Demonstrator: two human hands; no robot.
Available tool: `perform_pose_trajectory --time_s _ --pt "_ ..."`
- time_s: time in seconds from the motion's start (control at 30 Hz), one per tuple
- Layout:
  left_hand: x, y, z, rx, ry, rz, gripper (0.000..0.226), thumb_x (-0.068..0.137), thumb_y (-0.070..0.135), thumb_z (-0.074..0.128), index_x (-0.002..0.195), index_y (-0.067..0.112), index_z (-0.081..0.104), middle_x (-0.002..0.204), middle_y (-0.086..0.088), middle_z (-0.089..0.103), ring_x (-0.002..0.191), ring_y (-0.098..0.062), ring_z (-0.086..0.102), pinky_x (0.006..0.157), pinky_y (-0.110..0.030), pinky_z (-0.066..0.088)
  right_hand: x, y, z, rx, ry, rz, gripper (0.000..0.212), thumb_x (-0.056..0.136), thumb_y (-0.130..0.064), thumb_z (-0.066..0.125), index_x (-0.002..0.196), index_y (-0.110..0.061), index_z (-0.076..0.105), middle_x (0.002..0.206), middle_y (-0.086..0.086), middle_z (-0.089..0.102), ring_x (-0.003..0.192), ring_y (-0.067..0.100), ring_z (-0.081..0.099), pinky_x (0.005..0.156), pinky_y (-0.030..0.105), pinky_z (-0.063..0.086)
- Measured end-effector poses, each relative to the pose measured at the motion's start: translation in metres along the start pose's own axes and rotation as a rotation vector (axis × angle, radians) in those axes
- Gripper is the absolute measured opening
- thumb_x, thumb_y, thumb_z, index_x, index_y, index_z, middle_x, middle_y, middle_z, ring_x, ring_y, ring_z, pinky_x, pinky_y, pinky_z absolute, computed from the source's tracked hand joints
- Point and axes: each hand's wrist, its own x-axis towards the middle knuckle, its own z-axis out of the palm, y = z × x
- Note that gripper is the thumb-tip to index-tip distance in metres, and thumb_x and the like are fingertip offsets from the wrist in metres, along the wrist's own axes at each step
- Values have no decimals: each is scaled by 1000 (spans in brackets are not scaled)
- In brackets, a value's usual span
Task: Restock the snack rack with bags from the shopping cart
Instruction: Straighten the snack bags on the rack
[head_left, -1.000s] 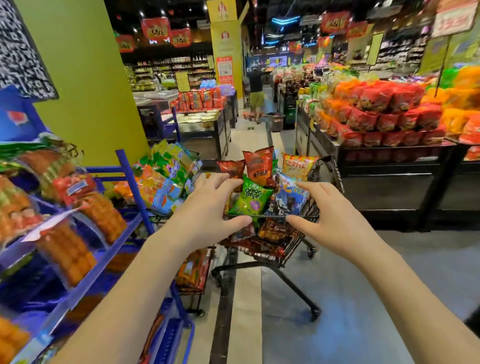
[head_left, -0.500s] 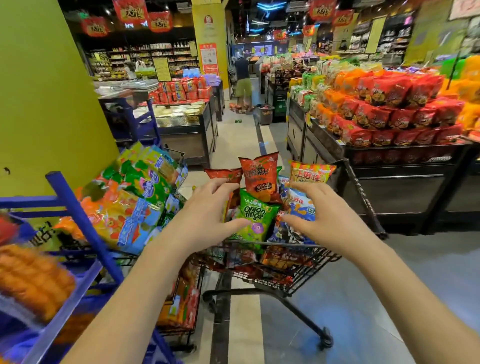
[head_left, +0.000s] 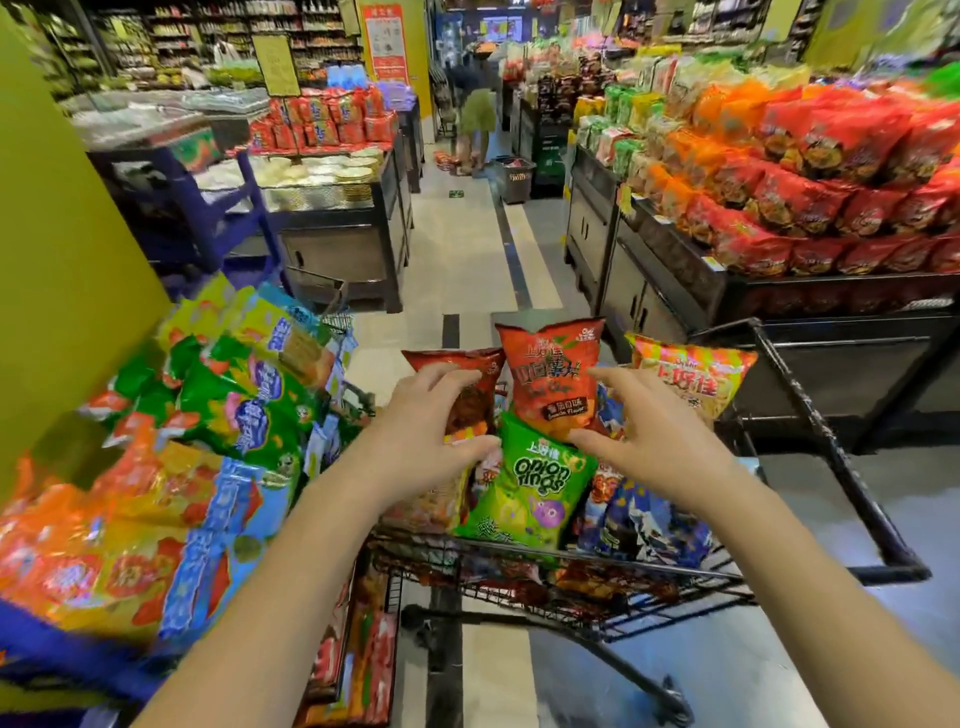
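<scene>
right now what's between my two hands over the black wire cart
In the head view: the red-orange chip bag and, below it, the green onion rings bag.

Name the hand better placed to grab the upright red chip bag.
Right, probably: the right hand spans the right edge of the red chip bag; the left hand covers the darker bag beside it.

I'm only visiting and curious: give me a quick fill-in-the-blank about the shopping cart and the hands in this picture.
1. The onion rings bag is coloured ____.
2. The left hand and right hand both reach over the shopping ____.
3. The yellow-and-pink bag stands nearest the ____ hand.
Missing words: green; cart; right.
</scene>
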Motion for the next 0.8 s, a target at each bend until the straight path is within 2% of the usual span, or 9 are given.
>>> perform_pose_trajectory --time_s 0.1,0.2,0.43,0.6,0.67,0.73,0.77,0.8 --pt "31 -16 10 -23 11 -22 82 86 62 66 156 30 39 158 4 36 149 -18 30 124 -41 29 30 17 11 28 17 15 77 88 -58 70 153 -33 37 148 -3 45 136 16 47 106 37 44" --pt "57 -24 19 -22 1 -42 79 90 56 69 157 29 38 159 4 34 149 -16 29 124 -40 28 57 35 20 56 5 20 77 87 -59 70 152 -35 38 147 -6 46 134 15 49 105 40 48" --pt "110 -32 35 13 -31 -91 77 92 52 69 158 30 35 161 3 31 150 -17 28 122 -35 25 109 77 35 133 -39 29 78 87 -53 73 153 -32 38 149 -4 45 126 10 50 103 29 42" --pt "134 -38 48 -9 -65 -112 79 92 55 68 159 31 34 163 4 28 150 -17 28 121 -33 26 127 95 47 144 -60 77 79 86 -53 73 153 -31 38 149 -2 45 132 14 50 104 31 44" --pt "142 -41 51 -6 -84 -109 79 93 54 68 159 30 33 164 5 28 151 -15 26 120 -33 26 133 98 53 160 -64 118 76 87 -48 75 152 -27 40 143 -4 48 126 10 51 99 21 42" --pt "150 -45 53 -2 -98 -102 78 93 54 67 159 29 33 164 4 28 151 -16 25 120 -33 25 140 103 60 202 -48 163 63 87 -38 79 139 -26 48 121 -14 52 106 -3 54 82 2 42" --pt "153 -48 53 -4 -106 -99 78 94 53 67 159 29 33 163 4 28 151 -16 25 120 -32 25 143 103 63 232 -29 174 59 84 -36 82 133 -26 50 115 -18 53 100 -6 54 74 0 41" --pt "156 -51 54 -9 -115 -97 78 94 53 67 159 29 33 163 4 28 151 -16 26 120 -32 25 147 106 69 254 -31 189 62 81 -38 84 132 -26 51 116 -17 54 103 -4 56 75 2 43"
